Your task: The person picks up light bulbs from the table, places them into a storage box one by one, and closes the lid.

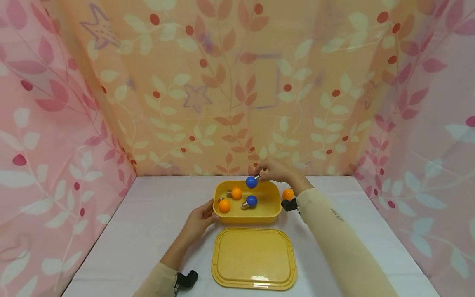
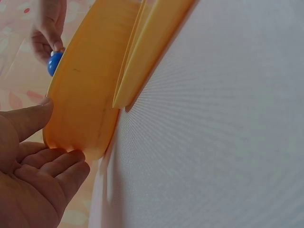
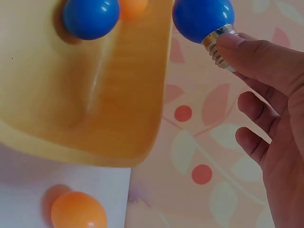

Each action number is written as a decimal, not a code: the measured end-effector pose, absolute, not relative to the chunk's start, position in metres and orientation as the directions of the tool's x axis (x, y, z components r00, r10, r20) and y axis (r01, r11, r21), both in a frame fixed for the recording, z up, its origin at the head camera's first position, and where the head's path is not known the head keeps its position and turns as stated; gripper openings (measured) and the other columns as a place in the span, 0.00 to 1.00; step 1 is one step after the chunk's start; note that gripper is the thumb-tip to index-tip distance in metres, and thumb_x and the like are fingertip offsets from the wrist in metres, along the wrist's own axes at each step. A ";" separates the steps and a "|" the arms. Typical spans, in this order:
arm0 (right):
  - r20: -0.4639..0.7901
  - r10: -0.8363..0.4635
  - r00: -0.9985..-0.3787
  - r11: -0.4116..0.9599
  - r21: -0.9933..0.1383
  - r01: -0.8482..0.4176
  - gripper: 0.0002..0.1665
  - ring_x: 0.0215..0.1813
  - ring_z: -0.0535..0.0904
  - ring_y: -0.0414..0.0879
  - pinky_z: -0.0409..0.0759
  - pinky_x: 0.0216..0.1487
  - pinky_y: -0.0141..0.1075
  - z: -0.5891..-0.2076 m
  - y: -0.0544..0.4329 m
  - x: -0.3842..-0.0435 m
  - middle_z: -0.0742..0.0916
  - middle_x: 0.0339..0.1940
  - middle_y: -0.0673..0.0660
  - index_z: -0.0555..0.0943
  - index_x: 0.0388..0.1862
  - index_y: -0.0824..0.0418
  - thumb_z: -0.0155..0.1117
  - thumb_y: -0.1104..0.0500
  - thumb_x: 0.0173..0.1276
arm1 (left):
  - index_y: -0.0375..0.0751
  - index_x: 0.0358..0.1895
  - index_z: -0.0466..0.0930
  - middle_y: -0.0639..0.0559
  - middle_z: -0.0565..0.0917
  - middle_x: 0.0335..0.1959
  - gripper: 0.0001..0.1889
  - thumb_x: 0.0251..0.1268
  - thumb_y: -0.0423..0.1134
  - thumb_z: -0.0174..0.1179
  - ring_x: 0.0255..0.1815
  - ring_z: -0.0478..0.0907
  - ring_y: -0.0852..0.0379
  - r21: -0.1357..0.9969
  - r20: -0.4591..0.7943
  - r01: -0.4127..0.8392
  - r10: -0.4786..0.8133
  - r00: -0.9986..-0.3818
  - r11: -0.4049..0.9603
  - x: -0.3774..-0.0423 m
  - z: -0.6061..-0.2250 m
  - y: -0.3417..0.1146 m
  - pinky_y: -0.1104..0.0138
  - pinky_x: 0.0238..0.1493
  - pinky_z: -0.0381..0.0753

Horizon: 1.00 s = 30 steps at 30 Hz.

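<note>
My right hand (image 1: 276, 171) pinches a blue light bulb (image 1: 251, 182) by its metal screw base, over the back of the yellow box (image 1: 265, 211). In the right wrist view the thumb presses on the base of that blue bulb (image 3: 204, 19), glass away from the palm. Inside the box lie another blue bulb (image 1: 252, 201) and two orange bulbs, one near the back (image 1: 236, 193) and one at the left (image 1: 224, 205). My left hand (image 2: 38, 175) touches the box's left end with thumb and relaxed fingers spread apart.
A yellow lid (image 1: 254, 258) lies flat in front of the box on the white tablecloth (image 1: 148, 218). One more orange bulb (image 1: 288, 194) sits right of the box, beside the right wrist. Patterned cloth (image 1: 230, 82) stands behind and along both sides.
</note>
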State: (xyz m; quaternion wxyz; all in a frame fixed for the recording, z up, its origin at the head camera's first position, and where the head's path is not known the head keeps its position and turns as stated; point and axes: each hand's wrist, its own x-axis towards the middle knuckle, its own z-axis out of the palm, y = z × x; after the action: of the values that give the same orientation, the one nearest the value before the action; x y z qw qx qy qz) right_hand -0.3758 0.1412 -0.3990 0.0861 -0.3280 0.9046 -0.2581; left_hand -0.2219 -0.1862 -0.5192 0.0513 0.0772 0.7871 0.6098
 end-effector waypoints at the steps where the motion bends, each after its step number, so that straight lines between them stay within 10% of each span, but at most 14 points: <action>1: 0.005 -0.639 -0.769 0.654 -0.523 -0.546 0.11 0.63 0.75 0.54 0.77 0.66 0.51 -0.401 0.139 -0.376 0.88 0.51 0.46 0.90 0.47 0.46 0.75 0.56 0.66 | 0.42 0.81 0.59 0.44 0.65 0.79 0.39 0.71 0.36 0.66 0.75 0.69 0.47 0.969 0.015 0.061 0.187 -0.982 0.241 -0.222 -0.519 -0.186 0.65 0.63 0.80; 30: -0.086 -0.649 -0.756 0.719 -0.393 -0.573 0.11 0.52 0.71 0.48 0.70 0.58 0.43 -0.445 0.107 -0.378 0.86 0.41 0.44 0.91 0.44 0.47 0.78 0.57 0.63 | 0.43 0.80 0.60 0.45 0.68 0.78 0.38 0.70 0.36 0.67 0.75 0.71 0.49 0.971 0.009 0.050 0.174 -0.985 0.234 -0.222 -0.520 -0.184 0.64 0.64 0.80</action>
State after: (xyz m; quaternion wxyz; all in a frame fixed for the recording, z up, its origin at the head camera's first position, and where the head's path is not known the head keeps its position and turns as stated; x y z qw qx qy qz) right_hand -0.3779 0.1066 -0.4453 0.1093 -0.3319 0.9207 -0.1741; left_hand -0.2225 -0.1845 -0.5196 0.0505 0.0716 0.7837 0.6149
